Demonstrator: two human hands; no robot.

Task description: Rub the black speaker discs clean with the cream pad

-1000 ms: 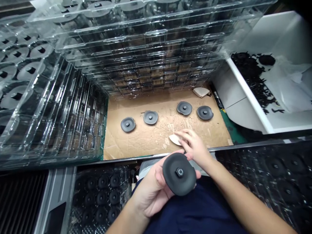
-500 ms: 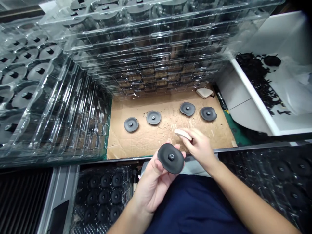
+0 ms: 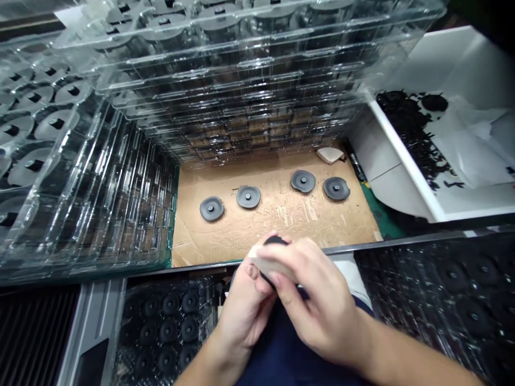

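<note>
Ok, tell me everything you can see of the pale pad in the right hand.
The pale pad is off-white to greyish, slim and slightly blurred; its material is unclear. The fingers of the right hand grip it, hiding part of it. It slants across the black disc in the left hand, one end near that hand's fingers. Whether it presses on the disc can't be told.

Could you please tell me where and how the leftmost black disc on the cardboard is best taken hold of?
Probably by opposite edges of the disc, thumb and fingers on its rim, from above and the near side. It lies flat on the cardboard with its hub facing up, and stacked clear trays rise to its left and behind.
</note>
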